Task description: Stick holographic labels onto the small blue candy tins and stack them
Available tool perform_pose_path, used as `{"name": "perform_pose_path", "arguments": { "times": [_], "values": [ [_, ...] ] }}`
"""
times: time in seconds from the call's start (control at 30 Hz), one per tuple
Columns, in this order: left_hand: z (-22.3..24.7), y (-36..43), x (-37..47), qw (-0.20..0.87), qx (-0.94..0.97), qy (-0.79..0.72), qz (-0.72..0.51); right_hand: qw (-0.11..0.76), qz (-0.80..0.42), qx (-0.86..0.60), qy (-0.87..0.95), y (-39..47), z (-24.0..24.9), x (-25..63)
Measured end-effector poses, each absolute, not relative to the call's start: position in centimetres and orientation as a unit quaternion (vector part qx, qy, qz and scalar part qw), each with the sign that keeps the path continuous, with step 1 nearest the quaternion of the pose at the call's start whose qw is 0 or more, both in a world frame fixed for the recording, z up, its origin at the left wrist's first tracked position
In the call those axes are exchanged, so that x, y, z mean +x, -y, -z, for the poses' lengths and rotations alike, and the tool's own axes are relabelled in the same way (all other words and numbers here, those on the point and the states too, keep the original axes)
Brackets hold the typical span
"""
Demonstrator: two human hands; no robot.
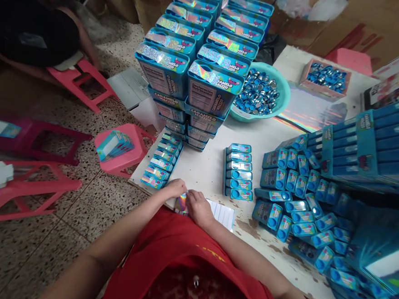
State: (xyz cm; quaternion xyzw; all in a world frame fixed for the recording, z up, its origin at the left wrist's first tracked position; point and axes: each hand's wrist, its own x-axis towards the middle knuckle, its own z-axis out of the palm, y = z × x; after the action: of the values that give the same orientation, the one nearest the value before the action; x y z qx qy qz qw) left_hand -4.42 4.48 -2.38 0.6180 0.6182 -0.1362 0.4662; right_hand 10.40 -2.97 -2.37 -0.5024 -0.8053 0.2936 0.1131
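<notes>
My left hand [176,187] is closed, its fingertips at the upper end of a small shiny rainbow-coloured piece [182,203] close to my body. On that piece's other side my right hand [198,206] curls, fingers bent against it. Whether it is a loose sticker or a covered box is too small to tell. A white sheet with strips [225,215] lies partly beneath my right wrist. Just beyond my left hand runs a row of small blue boxes with shiny tops [160,162]. Another row of small blue boxes [239,174] stands ahead of my right hand.
Tall stacks of packed blue boxes [206,95] rise at the back of the white table [201,165]. Behind them sits a turquoise basin [285,94] of small round tins. Many loose boxes [304,216] crowd the right. Pink stools [125,155] and a seated person [33,28] are left.
</notes>
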Motion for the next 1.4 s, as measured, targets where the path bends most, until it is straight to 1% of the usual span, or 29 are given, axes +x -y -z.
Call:
{"name": "perform_pose_path", "arguments": {
  "times": [0.13, 0.23, 0.3, 0.4, 0.47, 0.5, 0.57, 0.63, 0.67, 0.73, 0.87, 0.93, 1.03, 1.13, 1.3, 1.4],
  "values": [
    [2.4, -4.5, -4.2, 0.463, 0.615, -0.625, 0.133, 0.088, -0.273, -0.541, 0.791, 2.6, 1.8, 10.3],
    [2.3, -4.6, -3.9, 0.454, 0.617, -0.628, 0.136, 0.090, -0.305, -0.557, 0.767, 2.6, 1.2, 10.4],
    [1.9, -4.6, -3.8, 0.447, 0.622, -0.629, 0.135, 0.133, -0.357, -0.564, 0.733, 2.8, 0.5, 10.7],
    [0.7, -4.5, -3.6, 0.428, 0.636, -0.630, 0.120, 0.228, -0.429, -0.575, 0.658, 3.0, -1.2, 11.7],
    [-0.4, -4.3, -3.2, 0.436, 0.646, -0.626, 0.036, 0.279, -0.449, -0.588, 0.612, 2.8, -2.6, 12.7],
    [-1.0, -4.1, -2.9, 0.469, 0.638, -0.610, -0.025, 0.299, -0.451, -0.597, 0.593, 2.5, -3.3, 13.3],
    [-1.9, -3.8, -1.7, 0.578, 0.592, -0.548, -0.122, 0.336, -0.441, -0.619, 0.556, 1.9, -4.4, 14.5],
    [-2.5, -3.8, -0.2, 0.674, 0.536, -0.490, -0.132, 0.366, -0.422, -0.649, 0.517, 1.1, -5.1, 15.8],
    [-2.7, -3.9, 0.7, 0.696, 0.521, -0.479, -0.121, 0.376, -0.414, -0.664, 0.496, 0.7, -5.2, 16.6],
    [-2.8, -4.7, 2.5, 0.700, 0.520, -0.477, -0.114, 0.383, -0.388, -0.697, 0.465, -0.3, -5.2, 18.0],
    [-2.9, -7.4, 5.7, 0.650, 0.580, -0.471, -0.135, 0.378, -0.259, -0.760, 0.461, -2.4, -4.5, 20.7],
    [-2.8, -8.7, 7.0, 0.628, 0.600, -0.475, -0.146, 0.369, -0.217, -0.783, 0.451, -3.4, -4.0, 21.7],
    [-2.3, -10.0, 8.4, 0.606, 0.616, -0.482, -0.142, 0.356, -0.213, -0.807, 0.420, -4.7, -3.3, 22.6],
    [-1.5, -10.4, 9.3, 0.602, 0.612, -0.492, -0.145, 0.369, -0.236, -0.810, 0.389, -5.3, -2.4, 22.9],
    [-0.3, -9.8, 9.9, 0.680, 0.493, -0.509, -0.188, 0.401, -0.259, -0.814, 0.331, -5.5, -1.4, 23.1],
    [0.4, -9.4, 10.4, 0.698, 0.449, -0.544, -0.124, 0.395, -0.263, -0.823, 0.313, -5.5, -1.3, 23.1]
  ]
}}
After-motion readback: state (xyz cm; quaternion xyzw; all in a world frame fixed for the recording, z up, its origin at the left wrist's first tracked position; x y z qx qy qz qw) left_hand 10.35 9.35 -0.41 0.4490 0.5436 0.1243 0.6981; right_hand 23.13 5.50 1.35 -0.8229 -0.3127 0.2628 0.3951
